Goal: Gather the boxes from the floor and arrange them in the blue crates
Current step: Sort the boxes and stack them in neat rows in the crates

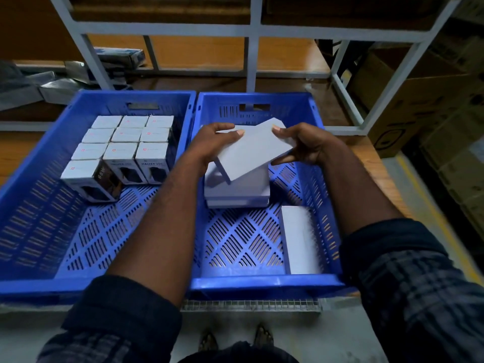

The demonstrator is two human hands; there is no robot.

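Observation:
Two blue crates stand side by side on a low shelf. The left crate point(31, 195) holds several small white boxes point(123, 150) packed upright in rows at its far end. Over the right crate point(262, 282), my left hand point(212, 145) and my right hand point(306, 145) grip a flat white box point(251, 153) by its two sides, tilted above a stack of white boxes point(237, 192). Another white box point(300, 239) lies along the right crate's right wall.
A white metal rack frame point(252, 61) rises just behind the crates. Cardboard cartons point(419, 100) stand at the right, and grey packets point(31, 85) lie at the back left. My feet point(235, 339) are on the pale floor below the shelf edge.

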